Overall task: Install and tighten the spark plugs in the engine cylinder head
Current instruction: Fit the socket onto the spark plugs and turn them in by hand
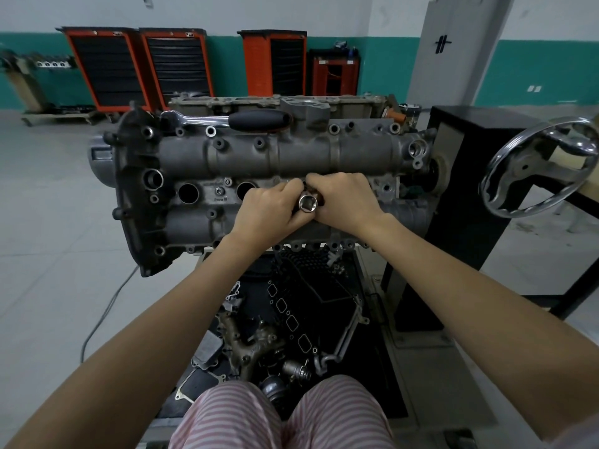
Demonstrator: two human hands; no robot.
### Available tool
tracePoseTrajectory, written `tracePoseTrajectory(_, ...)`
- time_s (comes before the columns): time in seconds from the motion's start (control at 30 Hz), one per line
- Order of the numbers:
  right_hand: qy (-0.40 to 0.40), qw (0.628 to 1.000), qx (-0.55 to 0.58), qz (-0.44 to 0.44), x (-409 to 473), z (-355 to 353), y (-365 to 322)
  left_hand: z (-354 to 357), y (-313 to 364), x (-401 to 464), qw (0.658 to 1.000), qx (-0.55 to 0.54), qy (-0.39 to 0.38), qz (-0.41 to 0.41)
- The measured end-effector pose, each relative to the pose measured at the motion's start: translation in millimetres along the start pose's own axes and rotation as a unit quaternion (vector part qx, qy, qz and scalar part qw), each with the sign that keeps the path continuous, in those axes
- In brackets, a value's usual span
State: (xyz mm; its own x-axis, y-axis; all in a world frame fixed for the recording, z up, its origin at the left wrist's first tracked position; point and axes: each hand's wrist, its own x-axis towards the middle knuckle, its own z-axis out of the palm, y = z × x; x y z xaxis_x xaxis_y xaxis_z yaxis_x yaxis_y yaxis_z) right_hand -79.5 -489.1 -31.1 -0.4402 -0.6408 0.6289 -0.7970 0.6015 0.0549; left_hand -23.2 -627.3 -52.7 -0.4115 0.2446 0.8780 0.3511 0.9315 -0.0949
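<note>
Cylinder head (246, 157): dull, rough cast metal; socket (306, 202): glossy chrome; ratchet (227, 119): polished steel, matt grip.

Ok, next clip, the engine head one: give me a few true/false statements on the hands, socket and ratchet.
1. Both hands grip the socket. True: left hand and right hand meet around it.
2. The ratchet is attached to the socket. False: it lies on the cylinder head's far side.
3. Two plug holes left of the hands are open. True.
4. The handwheel stands left of the engine. False: it is on the right.
</note>
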Motion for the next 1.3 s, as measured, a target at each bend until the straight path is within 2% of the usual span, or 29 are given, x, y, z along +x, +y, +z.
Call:
tracePoseTrajectory(0.2, 0.001, 1.0, -0.022, -0.014, 1.0, 1.7, 2.8, -5.1, 5.4, 2.0, 1.0, -0.007, -0.015, -0.022)
tracePoseTrajectory(0.4, 0.066, 0.997, 0.027, -0.021, -3.1, -2.3, -0.3, -3.5, 2.8, 3.0, 1.0, -0.001, -0.007, -0.023)
tracePoseTrajectory(0.5, 0.044, 0.999, 0.022, -0.017, -1.9, -1.5, 0.1, -2.4, 1.6, 1.5, 1.0, 0.001, -0.004, 0.008)
tracePoseTrajectory(0.63, -0.001, 1.0, -0.02, -0.008, 0.3, 1.9, 2.3, -4.1, 3.7, 2.4, 1.0, 0.003, 0.0, 0.008)
tracePoseTrajectory(0.83, -0.008, 0.999, -0.038, -0.025, -0.1, 1.4, 2.4, -2.9, 3.7, 2.3, 1.0, 0.008, 0.006, 0.002)
tracePoseTrajectory(1.03, 0.051, 0.998, 0.04, -0.021, -4.8, -5.6, -3.7, -1.2, -0.3, 0.6, 1.0, 0.019, 0.004, -0.006)
tracePoseTrajectory(1.3, 0.001, 1.0, -0.022, -0.005, 0.6, 2.7, 1.2, -3.0, 3.2, 1.9, 1.0, 0.02, 0.017, 0.003)
